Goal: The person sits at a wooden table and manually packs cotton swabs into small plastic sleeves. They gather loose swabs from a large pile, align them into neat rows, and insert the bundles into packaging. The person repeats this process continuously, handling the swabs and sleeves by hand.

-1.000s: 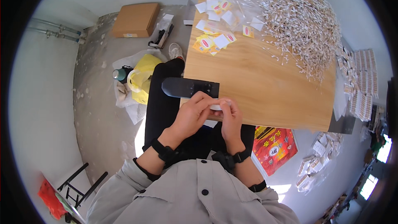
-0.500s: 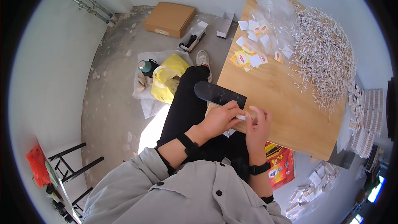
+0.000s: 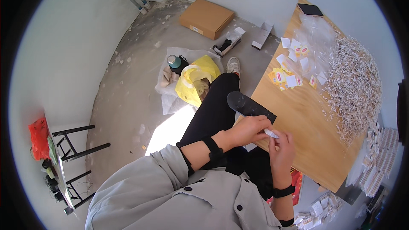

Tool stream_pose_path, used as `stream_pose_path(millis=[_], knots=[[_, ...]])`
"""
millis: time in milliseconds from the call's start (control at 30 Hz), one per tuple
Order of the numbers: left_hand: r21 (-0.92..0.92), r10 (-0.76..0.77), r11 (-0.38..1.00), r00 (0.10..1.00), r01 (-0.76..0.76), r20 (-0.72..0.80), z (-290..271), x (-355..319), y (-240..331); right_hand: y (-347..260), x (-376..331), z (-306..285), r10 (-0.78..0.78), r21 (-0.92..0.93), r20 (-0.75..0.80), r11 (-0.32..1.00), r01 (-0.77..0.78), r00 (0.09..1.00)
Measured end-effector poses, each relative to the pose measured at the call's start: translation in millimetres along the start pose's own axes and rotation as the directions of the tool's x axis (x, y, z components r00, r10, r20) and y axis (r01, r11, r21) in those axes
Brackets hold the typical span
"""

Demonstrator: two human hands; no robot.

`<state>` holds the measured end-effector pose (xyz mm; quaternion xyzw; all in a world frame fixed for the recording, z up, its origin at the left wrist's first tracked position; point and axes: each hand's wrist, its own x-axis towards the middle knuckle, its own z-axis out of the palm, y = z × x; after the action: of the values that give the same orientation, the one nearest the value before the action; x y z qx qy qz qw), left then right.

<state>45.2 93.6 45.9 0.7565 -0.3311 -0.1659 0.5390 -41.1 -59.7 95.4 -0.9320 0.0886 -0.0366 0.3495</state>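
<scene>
At the near corner of the wooden table (image 3: 294, 119), both hands come together on a small white bundle (image 3: 271, 133); its details are too small to make out. My left hand (image 3: 250, 130) pinches its left end between thumb and fingers. Closed at the other end are the fingertips of my right hand (image 3: 282, 152). Just beyond the left hand a dark flat board (image 3: 250, 105) with a rounded end juts over the table's edge. Farther right lies a big heap of cotton swabs (image 3: 357, 81). Small yellow and white cards (image 3: 280, 76) are scattered left of the heap.
Clear plastic bags (image 3: 316, 36) and a phone (image 3: 310, 10) lie at the table's far end. Rows of packed bundles (image 3: 381, 157) stand beyond its right edge. A yellow bag (image 3: 191, 85), a bottle (image 3: 174, 61) and a cardboard box (image 3: 206, 18) sit on the floor.
The view has swung, so the whole scene sits farther right and mostly lower. Both hands stay together on the small white bundle, which now shows more between the fingertips.
</scene>
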Motion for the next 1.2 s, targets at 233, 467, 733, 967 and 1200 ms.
stream_pose_path(millis=[233, 467, 733, 967, 1200], knots=[[-0.065, 0.019, 0.998, 1.000, -0.020, -0.018, 3, -7, -7, 3, -1, 5, 0.025, 0.043, -0.005, 0.999, -0.024, 1.000], [0.063, 0.069, 0.996, 0.997, -0.067, -0.033, 4, -6, -8, 2, 0, 6, 0.008, 0.013, -0.020, 1.000, -0.007, 1.000], [0.101, 0.013, 0.995, 1.000, -0.015, 0.020, -5, -3, 0, -1, 1, 4, -0.007, -0.001, -0.019, 1.000, 0.007, 1.000], [-0.045, -0.031, 0.999, 0.999, 0.031, -0.010, -5, -12, -4, -7, -5, 7, 0.010, 0.000, -0.011, 1.000, -0.010, 1.000], [0.130, 0.060, 0.989, 0.998, -0.064, 0.030, -5, 0, -6, 2, -1, 3, -0.026, -0.092, -0.016, 0.995, 0.024, 1.000]])
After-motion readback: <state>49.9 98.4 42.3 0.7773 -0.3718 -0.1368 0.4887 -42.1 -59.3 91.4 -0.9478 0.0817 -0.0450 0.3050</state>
